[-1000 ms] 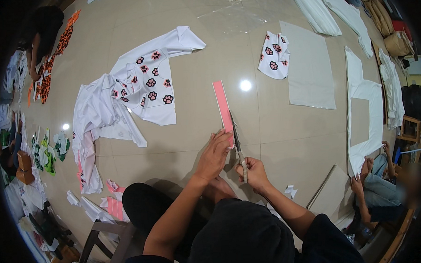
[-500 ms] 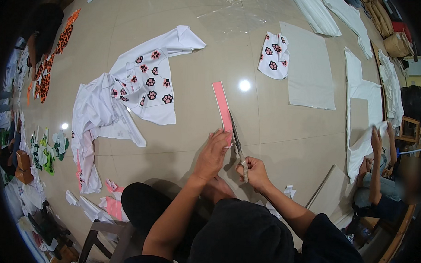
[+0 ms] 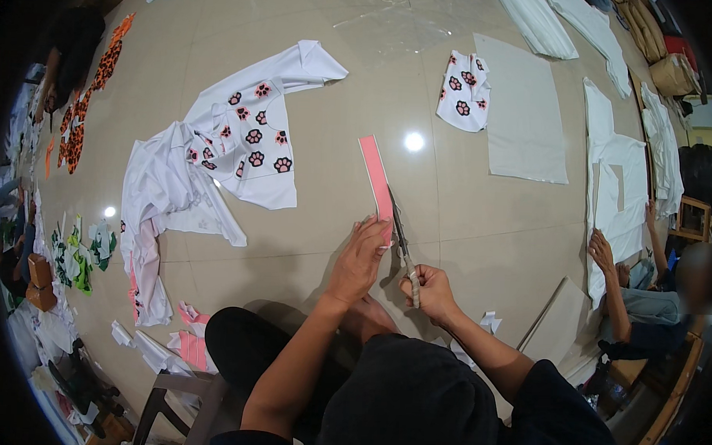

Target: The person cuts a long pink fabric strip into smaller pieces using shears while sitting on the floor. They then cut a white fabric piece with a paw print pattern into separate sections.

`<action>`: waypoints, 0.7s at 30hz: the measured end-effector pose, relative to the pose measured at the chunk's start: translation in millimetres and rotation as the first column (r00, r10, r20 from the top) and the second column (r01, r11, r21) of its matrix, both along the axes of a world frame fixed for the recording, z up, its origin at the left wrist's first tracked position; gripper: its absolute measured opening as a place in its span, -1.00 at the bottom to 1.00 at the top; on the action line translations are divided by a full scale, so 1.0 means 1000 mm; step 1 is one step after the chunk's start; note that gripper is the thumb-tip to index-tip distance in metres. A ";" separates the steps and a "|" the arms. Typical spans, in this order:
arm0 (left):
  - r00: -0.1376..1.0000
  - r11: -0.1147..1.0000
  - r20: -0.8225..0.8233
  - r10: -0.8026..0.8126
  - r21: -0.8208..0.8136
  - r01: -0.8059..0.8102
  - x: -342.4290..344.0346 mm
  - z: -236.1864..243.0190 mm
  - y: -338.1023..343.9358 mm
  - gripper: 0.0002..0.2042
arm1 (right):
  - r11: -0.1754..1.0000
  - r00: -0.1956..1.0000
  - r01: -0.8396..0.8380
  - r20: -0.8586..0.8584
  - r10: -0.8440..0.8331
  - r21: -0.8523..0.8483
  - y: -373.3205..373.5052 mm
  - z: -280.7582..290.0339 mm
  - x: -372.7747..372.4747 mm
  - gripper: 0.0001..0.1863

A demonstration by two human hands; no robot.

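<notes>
A long pink strip with white edges, seemingly of fabric, extends forward from my left hand. The fingers of that hand are closed on the strip's near end. My right hand grips a pair of scissors by handles that look wrapped in pale material. The blades point forward along the strip's right edge; whether they touch it I cannot tell. Ahead and to the left, a white garment with paw prints lies spread on the floor. A smaller paw-print piece lies ahead to the right.
Beside the smaller piece is a grey sheet. Pink and white scraps lie near a dark chair at lower left. At right, another person handles a white garment. Someone else works by orange spotted fabric.
My hands, the strip and the scissors stay almost still. The person at right has lowered their arms, and the white garment there now lies flatter on the floor.
</notes>
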State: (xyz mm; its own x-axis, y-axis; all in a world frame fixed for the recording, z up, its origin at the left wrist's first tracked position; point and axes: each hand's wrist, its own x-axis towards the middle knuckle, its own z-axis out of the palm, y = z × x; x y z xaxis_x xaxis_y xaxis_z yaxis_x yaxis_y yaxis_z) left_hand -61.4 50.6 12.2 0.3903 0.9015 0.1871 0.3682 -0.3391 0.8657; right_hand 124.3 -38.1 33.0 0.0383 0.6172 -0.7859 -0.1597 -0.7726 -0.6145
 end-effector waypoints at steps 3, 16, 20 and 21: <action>1.000 1.000 0.006 -0.003 -0.003 0.003 0.000 -0.001 0.000 -0.81 | 1.000 1.000 -0.001 -0.004 0.001 -0.008 0.000 0.001 0.000 -0.85; 0.999 1.000 0.027 -0.025 -0.005 0.025 0.000 0.004 0.001 -0.84 | 0.999 0.999 -0.023 0.049 0.021 0.025 0.003 0.000 -0.001 -0.77; 0.999 1.000 0.042 -0.026 0.011 0.026 -0.002 0.004 0.001 -0.85 | 0.999 0.997 -0.051 0.054 0.050 0.018 0.016 0.004 -0.002 -0.74; 0.999 1.000 0.047 -0.027 0.016 0.027 -0.002 0.005 0.001 -0.85 | 0.999 0.998 -0.047 0.052 0.046 0.013 0.018 0.004 -0.003 -0.74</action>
